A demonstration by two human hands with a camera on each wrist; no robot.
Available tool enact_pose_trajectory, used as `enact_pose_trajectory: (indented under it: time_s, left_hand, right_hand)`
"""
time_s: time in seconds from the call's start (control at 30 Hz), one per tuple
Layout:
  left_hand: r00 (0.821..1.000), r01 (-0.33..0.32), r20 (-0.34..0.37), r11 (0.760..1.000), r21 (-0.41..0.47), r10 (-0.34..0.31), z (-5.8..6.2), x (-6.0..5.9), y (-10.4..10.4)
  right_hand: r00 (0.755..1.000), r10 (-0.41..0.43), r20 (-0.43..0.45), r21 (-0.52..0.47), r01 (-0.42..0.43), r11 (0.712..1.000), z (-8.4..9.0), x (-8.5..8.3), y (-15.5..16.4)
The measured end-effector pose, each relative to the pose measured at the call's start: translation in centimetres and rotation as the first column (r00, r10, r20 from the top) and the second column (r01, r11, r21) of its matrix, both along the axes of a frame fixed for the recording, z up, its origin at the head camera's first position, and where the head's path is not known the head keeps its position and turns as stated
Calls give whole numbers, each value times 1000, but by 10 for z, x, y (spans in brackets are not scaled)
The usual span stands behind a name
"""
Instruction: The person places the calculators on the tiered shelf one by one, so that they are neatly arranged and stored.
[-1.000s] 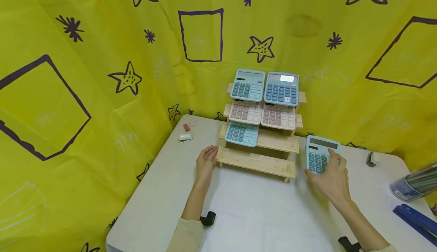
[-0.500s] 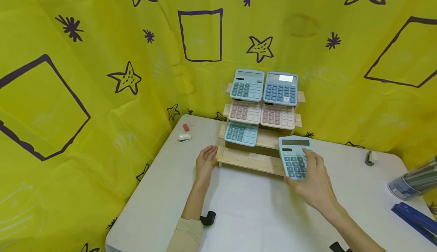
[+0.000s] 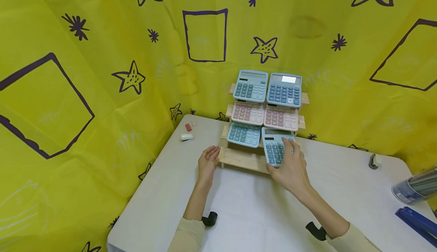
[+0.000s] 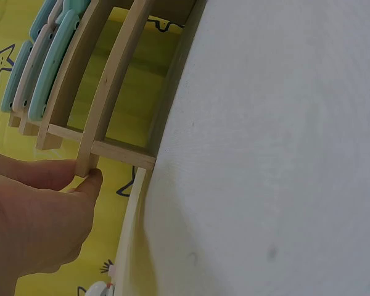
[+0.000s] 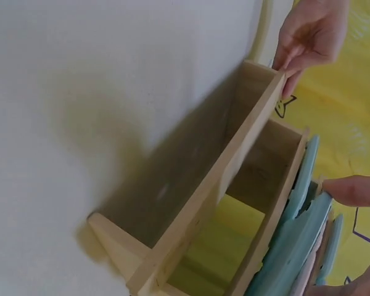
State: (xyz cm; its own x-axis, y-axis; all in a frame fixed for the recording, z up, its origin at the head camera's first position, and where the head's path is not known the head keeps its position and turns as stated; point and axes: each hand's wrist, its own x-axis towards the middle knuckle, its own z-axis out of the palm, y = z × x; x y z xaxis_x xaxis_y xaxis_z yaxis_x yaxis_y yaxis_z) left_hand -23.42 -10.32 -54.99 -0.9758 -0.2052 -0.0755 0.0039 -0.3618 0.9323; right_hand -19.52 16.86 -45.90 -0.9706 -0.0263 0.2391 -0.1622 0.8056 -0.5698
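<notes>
My right hand [image 3: 290, 168] grips a light-blue calculator [image 3: 274, 151] by its edges, over the right part of the third step of a wooden tiered stand [image 3: 244, 160]. Whether the calculator touches that step is hard to tell. Beside it on the left lies a turquoise calculator [image 3: 244, 134]. Two pink calculators [image 3: 248, 112] occupy the step above, and two blue calculators [image 3: 284, 89] the top one. At the lowest step's left end, my left hand [image 4: 40, 213] pinches the board [image 4: 105, 92] between thumb and finger. In the right wrist view, the held calculator [image 5: 290, 246] appears edge-on.
On the white table [image 3: 239, 214], a small white stapler [image 3: 186, 137] and a red eraser [image 3: 188, 127] lie at the left. To the right are a tape dispenser [image 3: 373, 161], a container of pencils [image 3: 407, 191] and a blue stapler [image 3: 416, 221]. A yellow patterned cloth [image 3: 205, 92] hangs behind.
My right hand has carried the light-blue calculator leftward from beside the stand to its third step. The left hand stays at the stand's lowest step.
</notes>
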Motion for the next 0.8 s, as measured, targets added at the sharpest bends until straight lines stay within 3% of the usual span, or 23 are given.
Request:
enact_pose_trajectory:
  time_s: [0.27,0.4,0.5,0.6,0.8]
  left_hand:
    - [1000,2,-3,1000,-18,-2,2,1,2]
    - [1000,0,2,1000,-26,0,2,1,4]
    - [1000,9,8,1000,-27,-8,1,0,5]
    - [1000,12,14,999,-42,-11,0,-2,5]
    - [999,-11,-34,979,-204,4,7,0,-1]
  right_hand:
    - [991,-109,-73,40,112,993,-12,-31,-17]
    - [987,-137,-78,50,141,989,-17,-37,-20]
    - [985,-146,-92,35,150,988,-21,-34,-18]
    - [978,-138,-160,-7,138,990,-25,-25,-13]
    - [932,-28,-360,-88,-4,996,-38,-5,11]
